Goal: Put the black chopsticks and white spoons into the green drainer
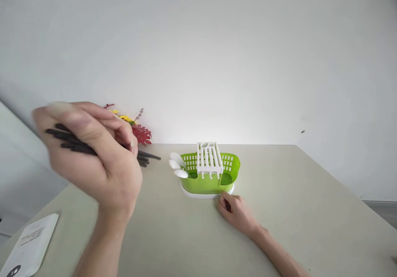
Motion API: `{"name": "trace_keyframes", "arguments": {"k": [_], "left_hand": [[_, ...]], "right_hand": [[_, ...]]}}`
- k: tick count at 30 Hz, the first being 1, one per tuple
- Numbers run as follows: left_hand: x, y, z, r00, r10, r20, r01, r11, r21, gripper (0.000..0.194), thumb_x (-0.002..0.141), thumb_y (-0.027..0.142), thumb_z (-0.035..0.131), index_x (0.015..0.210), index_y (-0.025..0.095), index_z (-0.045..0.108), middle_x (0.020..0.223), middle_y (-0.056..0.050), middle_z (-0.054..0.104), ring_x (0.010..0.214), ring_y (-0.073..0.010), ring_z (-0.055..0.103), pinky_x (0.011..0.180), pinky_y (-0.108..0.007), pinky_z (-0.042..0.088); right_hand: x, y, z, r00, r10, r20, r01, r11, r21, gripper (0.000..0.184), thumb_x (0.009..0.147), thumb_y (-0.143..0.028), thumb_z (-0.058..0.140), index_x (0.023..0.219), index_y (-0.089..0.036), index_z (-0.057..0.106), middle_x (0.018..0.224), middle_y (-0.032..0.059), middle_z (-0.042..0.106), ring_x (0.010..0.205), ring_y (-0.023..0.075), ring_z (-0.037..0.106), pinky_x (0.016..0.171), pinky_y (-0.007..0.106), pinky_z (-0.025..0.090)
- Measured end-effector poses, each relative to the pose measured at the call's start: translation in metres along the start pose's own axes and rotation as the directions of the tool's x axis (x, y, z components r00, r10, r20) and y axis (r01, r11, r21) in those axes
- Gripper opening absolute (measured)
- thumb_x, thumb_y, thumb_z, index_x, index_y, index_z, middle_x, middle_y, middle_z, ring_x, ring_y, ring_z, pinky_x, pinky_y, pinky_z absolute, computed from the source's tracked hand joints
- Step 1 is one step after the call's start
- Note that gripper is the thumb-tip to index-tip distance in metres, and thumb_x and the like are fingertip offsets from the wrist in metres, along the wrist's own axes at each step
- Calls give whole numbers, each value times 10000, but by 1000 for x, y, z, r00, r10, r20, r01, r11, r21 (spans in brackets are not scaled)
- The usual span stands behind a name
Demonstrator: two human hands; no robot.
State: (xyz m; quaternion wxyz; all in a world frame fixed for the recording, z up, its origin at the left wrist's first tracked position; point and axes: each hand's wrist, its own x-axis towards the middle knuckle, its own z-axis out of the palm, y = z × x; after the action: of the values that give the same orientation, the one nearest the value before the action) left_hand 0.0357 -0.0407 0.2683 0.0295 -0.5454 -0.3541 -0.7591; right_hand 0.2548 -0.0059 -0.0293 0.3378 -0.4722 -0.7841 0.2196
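Observation:
Raised at the left, close to the camera, my left hand is closed around a bundle of thin black chopsticks. Their tapered ends stick out past the fingers to the right, above the table. A green cutlery basket with a slotted white rack across its top stands on a white base. Several white spoons lean out over its left side. My right hand rests on the table with curled fingers, against the front right edge of the base. No object shows inside those fingers.
Red and yellow artificial flowers are partly hidden behind my left hand. A white flat box or board with dark print lies at the table's left edge. The pale table meets a plain wall at the back.

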Motion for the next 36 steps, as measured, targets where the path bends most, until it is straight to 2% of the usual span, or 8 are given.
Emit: {"name": "trace_keyframes", "arguments": {"k": [3, 6, 8, 10, 17, 28, 32, 36], "left_hand": [[0, -16, -15, 970, -204, 130, 187, 974, 129, 339, 1052, 513, 493, 869, 228, 496, 631, 73, 507, 389, -57, 450, 330, -186, 318], [-8, -36, -36, 781, -549, 299, 437, 821, 366, 403, 1042, 585, 430, 868, 231, 512, 580, 75, 517, 369, -65, 375, 350, -200, 263], [-17, -55, -53, 691, -656, 305, 434, 713, 550, 409, 1026, 588, 419, 847, 235, 521, 569, 68, 485, 416, -91, 391, 393, -218, 282], [-25, -78, -70, 656, -702, 278, 358, 614, 704, 419, 1011, 575, 394, 787, 237, 499, 587, 42, 509, 492, -128, 473, 456, -244, 341], [-41, -140, -118, 583, -783, 216, 246, 423, 872, 407, 975, 555, 328, 772, 249, 502, 720, -22, 674, 727, -238, 699, 707, -317, 488], [-54, -195, -152, 530, -833, 160, 109, 254, 961, 292, 957, 428, 331, 808, 255, 511, 696, -67, 682, 652, -268, 657, 614, -318, 423], [-57, -210, -163, 554, -819, 147, 72, 223, 972, 263, 928, 393, 376, 860, 240, 580, 788, -96, 727, 702, -288, 677, 639, -333, 438], [-60, -220, -169, 579, -798, 167, 79, 259, 963, 289, 917, 385, 403, 881, 224, 641, 922, -124, 773, 820, -320, 712, 699, -354, 471]], "right_hand": [[0, -1, -1, 1000, -9, -3, 9, 1000, 7, 244, 915, -254, 519, 712, -246, 385, 595, -69, 467, 546, 106, 381, 557, 239, 320], [1, -3, -2, 1000, 1, -3, -1, 1000, 4, 257, 916, -261, 515, 703, -248, 371, 590, -70, 461, 543, 108, 361, 549, 242, 314], [1, -4, -1, 1000, 2, -6, -2, 1000, 9, 262, 917, -266, 513, 702, -248, 365, 587, -70, 464, 538, 107, 363, 550, 243, 317], [1, -3, 0, 1000, -10, -11, 10, 1000, 21, 259, 920, -265, 511, 703, -248, 371, 591, -68, 473, 538, 106, 366, 554, 244, 325], [1, 0, 1, 1000, 26, 7, -26, 1000, 9, 279, 936, -276, 512, 712, -247, 350, 591, -72, 451, 549, 109, 365, 561, 244, 312], [1, -3, 0, 1000, 30, 7, -30, 999, 33, 287, 944, -280, 501, 709, -250, 339, 588, -72, 449, 544, 109, 353, 556, 242, 322], [0, -4, -1, 999, 37, 16, -38, 999, 34, 295, 950, -297, 504, 711, -253, 337, 582, -75, 443, 542, 110, 347, 547, 239, 322], [-1, -1, 0, 999, 42, 9, -42, 999, 23, 294, 953, -304, 504, 716, -253, 337, 583, -76, 436, 542, 111, 346, 547, 238, 324]]}}
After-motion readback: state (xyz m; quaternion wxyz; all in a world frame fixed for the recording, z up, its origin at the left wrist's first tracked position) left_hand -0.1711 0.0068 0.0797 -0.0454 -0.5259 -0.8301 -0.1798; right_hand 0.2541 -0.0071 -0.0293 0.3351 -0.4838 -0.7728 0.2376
